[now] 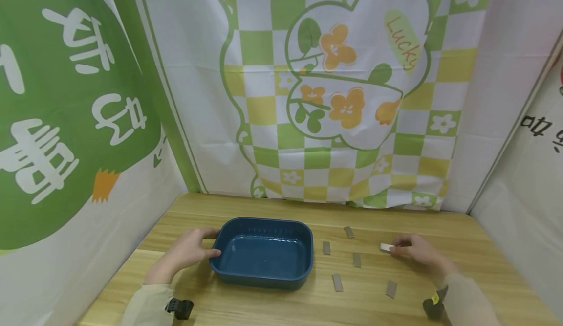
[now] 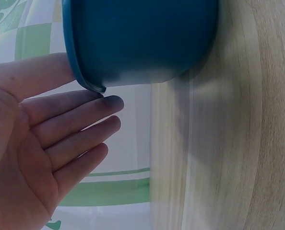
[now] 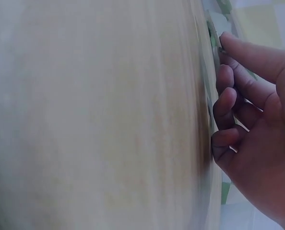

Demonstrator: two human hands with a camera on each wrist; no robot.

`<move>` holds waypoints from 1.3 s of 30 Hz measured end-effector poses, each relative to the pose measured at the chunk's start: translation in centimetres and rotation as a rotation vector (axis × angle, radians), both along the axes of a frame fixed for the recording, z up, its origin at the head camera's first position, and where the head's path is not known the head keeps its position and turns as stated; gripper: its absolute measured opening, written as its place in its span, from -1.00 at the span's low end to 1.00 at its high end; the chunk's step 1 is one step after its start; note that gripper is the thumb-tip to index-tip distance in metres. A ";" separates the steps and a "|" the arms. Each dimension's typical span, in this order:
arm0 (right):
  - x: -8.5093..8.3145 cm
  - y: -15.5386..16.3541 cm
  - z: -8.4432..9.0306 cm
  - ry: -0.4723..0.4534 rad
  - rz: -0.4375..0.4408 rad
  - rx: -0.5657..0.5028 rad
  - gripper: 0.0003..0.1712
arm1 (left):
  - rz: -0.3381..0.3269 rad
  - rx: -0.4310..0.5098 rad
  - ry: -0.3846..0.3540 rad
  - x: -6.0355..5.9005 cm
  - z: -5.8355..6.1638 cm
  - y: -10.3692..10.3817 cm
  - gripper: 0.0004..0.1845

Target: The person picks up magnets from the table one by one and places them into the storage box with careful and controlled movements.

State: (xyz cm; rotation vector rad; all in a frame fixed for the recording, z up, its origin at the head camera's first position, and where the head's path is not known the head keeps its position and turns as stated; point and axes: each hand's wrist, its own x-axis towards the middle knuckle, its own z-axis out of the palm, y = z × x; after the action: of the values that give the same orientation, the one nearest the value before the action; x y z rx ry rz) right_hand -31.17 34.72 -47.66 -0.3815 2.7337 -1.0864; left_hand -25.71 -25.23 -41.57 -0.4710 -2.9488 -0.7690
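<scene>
Lower centre of the head view: a blue plastic tray [image 1: 264,252] stands on the wooden table [image 1: 272,306], and the left hand [image 1: 190,250], at lower left, rests against its left end with fingers [image 2: 75,112] nearly straight and spread, the thumb over the rim and the fingertips touching the outer wall. At lower right, the right hand [image 1: 418,251] pinches a small pale metal piece [image 1: 386,247] between thumb and forefinger just above the tabletop, the remaining fingers curled. Five similar grey strips [image 1: 337,282] lie flat and scattered on the table between the tray and the right hand.
</scene>
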 end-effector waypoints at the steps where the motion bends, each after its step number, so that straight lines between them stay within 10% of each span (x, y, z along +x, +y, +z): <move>1: 0.1 0.0 0.1 -0.002 0.003 -0.004 -0.57 | 0.002 0.002 0.000 0.0 0.0 0.0 -0.44; 39: 1.4 -1.4 1.5 -0.081 -0.038 -0.157 -0.52 | 0.006 0.008 -0.004 -0.1 -0.2 -0.1 -0.42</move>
State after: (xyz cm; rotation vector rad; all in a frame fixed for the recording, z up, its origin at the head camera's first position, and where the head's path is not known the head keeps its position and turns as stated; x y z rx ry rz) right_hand -29.74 33.30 -46.15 -0.3008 2.6042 -1.3009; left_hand -25.77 -25.33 -41.74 -0.4606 -2.9480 -0.7817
